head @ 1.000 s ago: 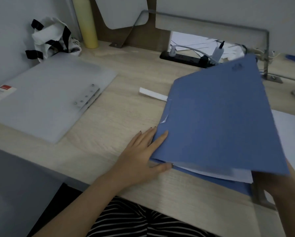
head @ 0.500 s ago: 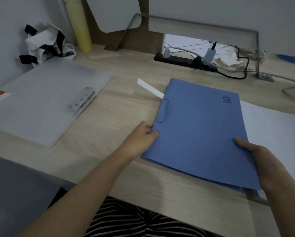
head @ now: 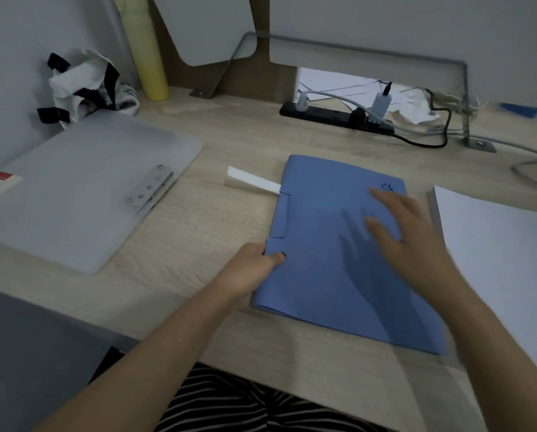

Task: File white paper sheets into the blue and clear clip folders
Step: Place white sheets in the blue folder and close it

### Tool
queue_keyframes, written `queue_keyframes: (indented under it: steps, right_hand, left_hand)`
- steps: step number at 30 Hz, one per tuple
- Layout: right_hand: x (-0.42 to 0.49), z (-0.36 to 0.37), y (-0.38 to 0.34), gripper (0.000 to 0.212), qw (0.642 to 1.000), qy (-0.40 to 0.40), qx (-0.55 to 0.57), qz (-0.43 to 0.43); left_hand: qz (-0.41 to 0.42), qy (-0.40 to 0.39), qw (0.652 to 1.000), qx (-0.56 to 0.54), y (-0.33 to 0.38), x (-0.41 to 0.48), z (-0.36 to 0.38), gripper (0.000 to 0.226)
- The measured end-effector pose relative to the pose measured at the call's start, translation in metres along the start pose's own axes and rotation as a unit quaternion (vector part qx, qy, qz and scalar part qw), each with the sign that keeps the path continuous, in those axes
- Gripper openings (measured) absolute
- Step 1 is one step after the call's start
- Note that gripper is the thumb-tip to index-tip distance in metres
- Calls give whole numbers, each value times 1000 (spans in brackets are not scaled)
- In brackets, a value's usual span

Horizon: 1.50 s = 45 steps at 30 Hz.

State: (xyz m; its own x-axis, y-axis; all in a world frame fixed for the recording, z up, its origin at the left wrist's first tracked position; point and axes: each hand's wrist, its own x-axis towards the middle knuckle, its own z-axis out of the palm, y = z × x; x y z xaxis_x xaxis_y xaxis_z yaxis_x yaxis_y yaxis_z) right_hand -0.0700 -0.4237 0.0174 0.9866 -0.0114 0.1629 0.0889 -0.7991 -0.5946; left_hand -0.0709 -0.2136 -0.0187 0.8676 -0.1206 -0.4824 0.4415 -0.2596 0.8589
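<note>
The blue clip folder (head: 326,244) lies closed and flat on the wooden desk in front of me. My left hand (head: 254,269) grips its left spine edge, thumb on top of the cover. My right hand (head: 407,235) hovers flat over the cover's right half, fingers spread, blurred by motion and holding nothing. A stack of white paper sheets (head: 504,260) lies to the right of the folder. The clear clip folder (head: 83,194) rests closed at the left, its metal clip (head: 150,190) near its right edge.
A white strip (head: 253,180) sticks out from under the blue folder's top left corner. A black power strip (head: 335,118) with cables runs along the back. A yellow cylinder (head: 145,54) and a black-and-white bag (head: 86,85) stand at the back left.
The blue cover dropped from raised to fully closed. My right hand let go of the lower right edge and moved up over the cover. My left hand stayed at the spine.
</note>
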Motion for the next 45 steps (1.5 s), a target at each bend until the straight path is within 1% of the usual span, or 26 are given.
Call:
queue_keyframes:
  steps: [3, 5, 6, 7, 8, 9, 10, 11, 12, 14, 17, 18, 20, 21, 23, 25, 28, 30, 31, 33, 34, 35, 37, 40, 42, 45]
  right_hand:
    - [27, 40, -2, 48, 991, -80, -83, -61]
    - [34, 59, 6, 48, 983, -114, -122, -71]
    - [35, 67, 12, 49, 980, -130, -134, -68]
    - [33, 72, 17, 49, 978, -140, -143, -66]
    - [32, 75, 21, 50, 976, -142, -150, -66]
    - [30, 78, 23, 53, 976, -137, -156, -69]
    - [29, 79, 24, 59, 976, -130, -160, -73]
    - [28, 79, 24, 65, 976, -124, -164, -76]
    - [28, 80, 24, 68, 976, -118, -168, -78]
    - [29, 81, 24, 69, 976, -113, -169, -79]
    - [29, 81, 25, 68, 977, -112, -166, -78]
    - [29, 81, 25, 68, 976, -111, -170, -78]
    - [28, 81, 24, 69, 975, -111, -177, -81]
    - [29, 82, 24, 69, 974, -112, -177, -81]
    - [29, 82, 23, 70, 975, -114, -175, -79]
    - [29, 82, 23, 70, 975, -115, -171, -78]
    - [29, 82, 24, 71, 976, -115, -169, -76]
    - [29, 82, 24, 71, 975, -113, -172, -78]
    - [29, 83, 24, 71, 975, -114, -173, -78]
    - [30, 83, 24, 71, 974, -117, -175, -78]
    - [30, 83, 24, 71, 975, -118, -174, -78]
    - [30, 83, 24, 71, 975, -116, -171, -78]
    - [30, 83, 24, 71, 976, -114, -168, -78]
    - [29, 82, 24, 71, 976, -115, -166, -78]
    - [29, 81, 24, 71, 976, -118, -167, -76]
    - [30, 80, 22, 66, 977, -126, -156, -75]
  left_hand:
    - [-7, -3, 1000, 1, 0, 1, 0, 32]
    - [-3, -4, 1000, 7, 0, 3, 0, 31]
    - [7, 3, 999, 33, 0, 3, 1, 30]
    - [21, 22, 995, 99, 0, 3, 1, 30]
    - [35, 55, 977, 202, 1, 3, 1, 33]
    - [50, 101, 943, 313, 2, 3, 1, 37]
    - [78, 151, 902, 398, 4, 4, 1, 41]
    - [113, 187, 869, 444, 7, 6, 1, 44]
    - [148, 209, 847, 467, 8, 10, 2, 47]
    - [189, 216, 817, 500, 9, 22, 3, 49]
    - [226, 200, 780, 548, 7, 33, 5, 32]
    - [245, 195, 763, 566, 9, 31, 5, 25]
    - [260, 197, 714, 620, 15, 29, 3, 26]
    - [247, 170, 719, 627, 16, 28, 3, 24]
    - [239, 176, 753, 587, 15, 31, 2, 30]
    - [198, 189, 803, 529, 12, 35, 2, 37]
    - [160, 200, 869, 422, 9, 37, -4, 31]
    - [143, 190, 904, 355, 9, 40, -10, 29]
    - [137, 180, 924, 309, 10, 41, -13, 29]
    - [108, 137, 970, 171, 12, 42, -18, 29]
    - [87, 113, 985, 101, 14, 43, -19, 31]
    - [70, 90, 992, 49, 16, 45, -21, 32]
    - [52, 55, 997, 10, 21, 48, -22, 31]
    - [47, 32, 998, 5, 24, 51, -18, 27]
    - [47, 35, 998, 15, 24, 55, -15, 29]
    - [59, 52, 996, 40, 24, 58, -11, 22]
